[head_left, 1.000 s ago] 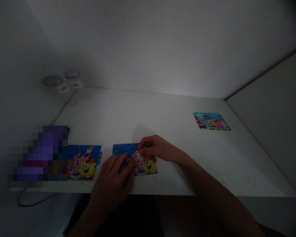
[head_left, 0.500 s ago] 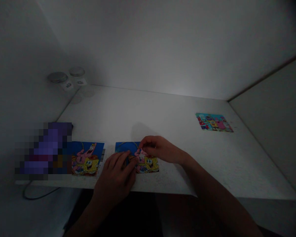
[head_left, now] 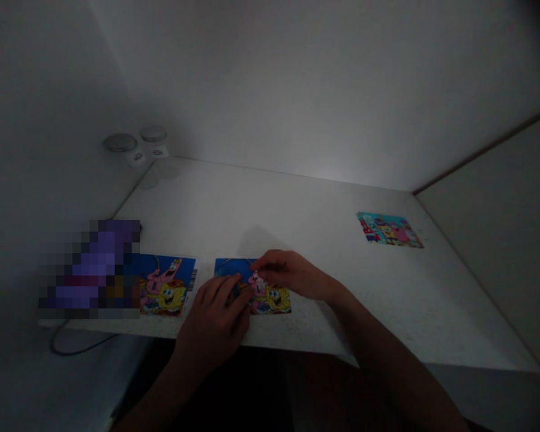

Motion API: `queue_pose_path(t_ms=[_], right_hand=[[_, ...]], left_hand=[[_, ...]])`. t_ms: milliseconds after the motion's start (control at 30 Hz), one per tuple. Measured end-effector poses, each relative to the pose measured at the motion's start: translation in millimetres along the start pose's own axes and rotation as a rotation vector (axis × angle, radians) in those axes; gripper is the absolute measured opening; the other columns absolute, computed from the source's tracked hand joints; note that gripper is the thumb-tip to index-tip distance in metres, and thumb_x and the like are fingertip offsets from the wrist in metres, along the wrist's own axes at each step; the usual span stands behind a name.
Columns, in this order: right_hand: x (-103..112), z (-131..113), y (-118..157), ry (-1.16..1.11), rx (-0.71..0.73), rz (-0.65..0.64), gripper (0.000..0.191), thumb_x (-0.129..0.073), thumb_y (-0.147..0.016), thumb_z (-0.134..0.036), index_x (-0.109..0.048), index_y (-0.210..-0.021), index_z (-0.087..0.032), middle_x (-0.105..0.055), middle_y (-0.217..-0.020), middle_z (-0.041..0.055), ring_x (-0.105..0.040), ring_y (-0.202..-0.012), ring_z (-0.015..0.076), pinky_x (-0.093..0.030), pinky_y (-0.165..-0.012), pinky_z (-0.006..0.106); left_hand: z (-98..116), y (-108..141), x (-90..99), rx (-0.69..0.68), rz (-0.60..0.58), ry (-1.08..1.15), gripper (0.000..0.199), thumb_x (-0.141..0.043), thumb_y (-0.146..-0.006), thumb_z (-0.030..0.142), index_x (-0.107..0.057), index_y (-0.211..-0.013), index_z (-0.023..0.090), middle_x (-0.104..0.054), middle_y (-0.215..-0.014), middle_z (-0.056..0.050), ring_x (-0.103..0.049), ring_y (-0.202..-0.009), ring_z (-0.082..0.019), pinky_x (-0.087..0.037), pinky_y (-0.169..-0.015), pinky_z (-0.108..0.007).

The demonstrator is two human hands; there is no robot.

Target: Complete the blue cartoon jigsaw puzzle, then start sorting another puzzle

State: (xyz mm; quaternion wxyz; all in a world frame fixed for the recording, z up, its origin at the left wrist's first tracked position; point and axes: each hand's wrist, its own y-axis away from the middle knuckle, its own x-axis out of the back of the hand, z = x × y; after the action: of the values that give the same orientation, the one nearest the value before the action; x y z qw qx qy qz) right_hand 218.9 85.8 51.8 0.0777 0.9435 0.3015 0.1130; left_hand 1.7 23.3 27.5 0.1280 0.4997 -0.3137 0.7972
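Your left hand is half open, and its fingers lie on the lower left part of a cartoon picture card. Your right hand is more closed, with the fingers curled, and its fingertips touch the pink figure on the same card from above. I cannot tell if they grip a separate piece or only touch it. This card lies on the white table between your hands, and its blue part shows just ahead of your left hand. Just left of your left hand is a second cartoon card, and a blurred purple patch covers the area beside it. Well to the right of your right hand lies a small colourful card. Far ahead of your left hand, two labelled glass jars stand near the table's back corner.
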Motion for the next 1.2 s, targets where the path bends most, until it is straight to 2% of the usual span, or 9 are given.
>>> queue_pose_path(t_ms=[100,200,433,633,833,1000,1200], right_hand=[[0.0,-0.2,0.9,-0.131,-0.060,-0.040,0.013,-0.063,-0.081,-0.024,-0.061,-0.092,-0.017,-0.065,-0.086,0.0015,-0.060,-0.074,0.0118,-0.049,-0.067,0.027],[0.6,-1.4,2.1,-0.159,-0.087,-0.048,0.012,-0.066,-0.078,-0.023,-0.058,-0.084,-0.016,-0.064,-0.080,-0.0001,-0.060,-0.070,0.0109,-0.047,-0.063,0.025],[1.0,-2.5,4.3,0.032,-0.100,-0.018,0.008,-0.063,-0.080,-0.022,-0.058,-0.082,-0.016,-0.060,-0.074,-0.0009,-0.057,-0.067,0.0115,-0.045,-0.060,0.024],[-2.0,-5.1,4.0,0.121,-0.046,-0.031,0.014,-0.057,-0.084,-0.023,-0.064,-0.095,-0.018,-0.065,-0.085,0.0015,-0.060,-0.074,0.0128,-0.048,-0.067,0.026],[-4.0,-7.2,5.4,0.062,-0.127,-0.018,0.008,-0.059,-0.081,-0.020,-0.062,-0.087,-0.017,-0.066,-0.078,0.0011,-0.060,-0.069,0.0121,-0.047,-0.061,0.024],[-2.9,-8.0,5.7,0.162,-0.120,0.017,0.005,-0.059,-0.078,-0.016,-0.062,-0.083,-0.016,-0.063,-0.076,0.0005,-0.058,-0.067,0.0112,-0.045,-0.060,0.023],[-2.3,-6.7,6.3,0.157,-0.117,-0.003,0.004,-0.058,-0.080,-0.017,-0.061,-0.083,-0.016,-0.062,-0.075,0.0004,-0.057,-0.067,0.0114,-0.045,-0.059,0.023]], left_hand=[[0.1,-0.2,-0.4,-0.004,0.001,-0.005,0.028,-0.050,-0.090,0.023,-0.063,-0.115,0.021,-0.059,-0.120,-0.011,-0.051,-0.113,-0.028,-0.044,-0.096,-0.048],[0.0,0.0,-0.2,0.004,-0.008,-0.009,0.028,-0.050,-0.091,0.024,-0.063,-0.115,0.021,-0.059,-0.120,-0.011,-0.051,-0.112,-0.028,-0.044,-0.095,-0.048],[-0.8,0.4,1.4,-0.009,-0.007,-0.005,0.027,-0.049,-0.091,0.024,-0.063,-0.114,0.020,-0.059,-0.119,-0.012,-0.052,-0.111,-0.029,-0.045,-0.094,-0.049],[-0.7,-0.3,0.1,-0.003,-0.004,-0.008,0.028,-0.049,-0.091,0.024,-0.063,-0.114,0.020,-0.059,-0.120,-0.012,-0.052,-0.111,-0.028,-0.045,-0.094,-0.049],[-0.6,-1.2,-0.1,-0.005,-0.023,-0.016,0.028,-0.049,-0.091,0.025,-0.063,-0.115,0.020,-0.059,-0.120,-0.012,-0.052,-0.112,-0.029,-0.044,-0.095,-0.049],[0.5,-1.2,1.8,0.000,-0.014,-0.008,0.027,-0.049,-0.090,0.024,-0.064,-0.113,0.020,-0.059,-0.120,-0.012,-0.052,-0.112,-0.028,-0.045,-0.095,-0.049],[1.1,-0.9,3.2,-0.003,-0.017,-0.001,0.027,-0.049,-0.090,0.023,-0.064,-0.112,0.020,-0.059,-0.120,-0.012,-0.052,-0.111,-0.028,-0.045,-0.094,-0.048]])
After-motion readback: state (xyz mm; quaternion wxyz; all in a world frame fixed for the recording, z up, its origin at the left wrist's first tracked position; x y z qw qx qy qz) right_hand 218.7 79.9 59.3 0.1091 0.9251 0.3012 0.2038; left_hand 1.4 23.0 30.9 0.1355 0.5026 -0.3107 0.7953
